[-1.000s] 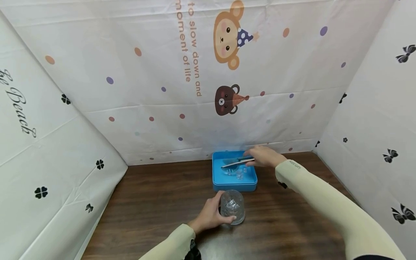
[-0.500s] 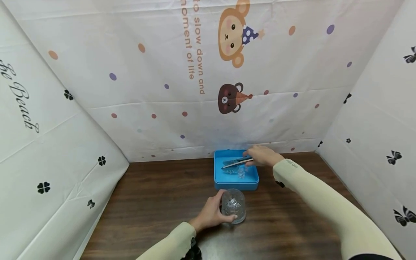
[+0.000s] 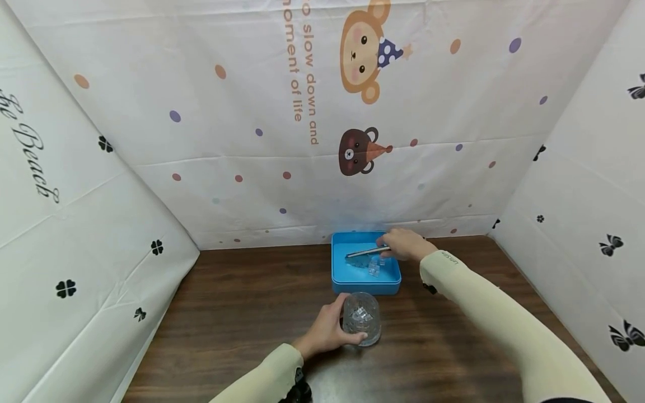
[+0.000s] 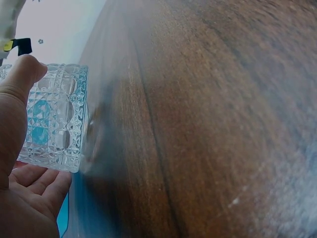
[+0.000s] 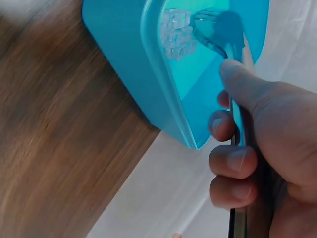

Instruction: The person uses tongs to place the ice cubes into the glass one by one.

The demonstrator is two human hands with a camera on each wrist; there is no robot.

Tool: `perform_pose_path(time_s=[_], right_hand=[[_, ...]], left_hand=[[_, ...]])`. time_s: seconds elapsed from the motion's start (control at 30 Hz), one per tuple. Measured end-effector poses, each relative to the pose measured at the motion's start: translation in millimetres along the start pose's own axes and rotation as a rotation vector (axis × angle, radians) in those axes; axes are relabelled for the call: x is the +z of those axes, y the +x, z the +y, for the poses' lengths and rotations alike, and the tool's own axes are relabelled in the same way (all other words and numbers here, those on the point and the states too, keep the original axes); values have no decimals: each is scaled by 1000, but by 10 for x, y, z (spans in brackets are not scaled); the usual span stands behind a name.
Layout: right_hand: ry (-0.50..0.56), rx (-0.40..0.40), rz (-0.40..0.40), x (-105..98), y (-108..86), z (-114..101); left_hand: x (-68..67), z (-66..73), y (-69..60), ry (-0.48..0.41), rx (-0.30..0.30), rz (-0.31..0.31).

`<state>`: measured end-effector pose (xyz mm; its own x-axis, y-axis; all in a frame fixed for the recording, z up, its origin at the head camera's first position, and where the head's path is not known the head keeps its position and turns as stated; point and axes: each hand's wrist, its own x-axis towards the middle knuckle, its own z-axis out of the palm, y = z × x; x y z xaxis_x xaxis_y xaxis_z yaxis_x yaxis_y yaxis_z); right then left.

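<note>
My left hand (image 3: 328, 330) holds a patterned clear glass (image 3: 361, 319) upright on the table, thumb in front and fingers behind; clear pieces show inside it. In the left wrist view the glass (image 4: 54, 116) sits between thumb and fingers. My right hand (image 3: 407, 244) grips metal tongs (image 3: 368, 252) over the blue box (image 3: 365, 288). In the right wrist view, the tongs' clawed tip (image 5: 207, 17) is inside the box, beside several clear cubes (image 5: 177, 34); whether it touches them I cannot tell.
The blue box stands at the back of the brown wooden table (image 3: 252, 302), close to the printed back cloth (image 3: 302, 196). More printed cloth hangs at the left (image 3: 101, 224) and right (image 3: 569, 212).
The two arms of the tongs have drawn closer together in my right hand. The left hand and the glass have kept their place on the table.
</note>
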<state>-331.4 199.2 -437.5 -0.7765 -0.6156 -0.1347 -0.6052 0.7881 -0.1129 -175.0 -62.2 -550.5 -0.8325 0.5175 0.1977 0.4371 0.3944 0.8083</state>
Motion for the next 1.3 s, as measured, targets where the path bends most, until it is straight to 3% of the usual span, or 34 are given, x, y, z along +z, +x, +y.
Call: perform_pose_path(time_s=[0.4, 1.3], right_hand=[[80, 121, -13, -85, -3, -142], [203, 225, -16, 49, -58, -173]], left_hand=[[-24, 17, 28, 6, 8, 4], [-1, 0, -1, 11, -28, 0]])
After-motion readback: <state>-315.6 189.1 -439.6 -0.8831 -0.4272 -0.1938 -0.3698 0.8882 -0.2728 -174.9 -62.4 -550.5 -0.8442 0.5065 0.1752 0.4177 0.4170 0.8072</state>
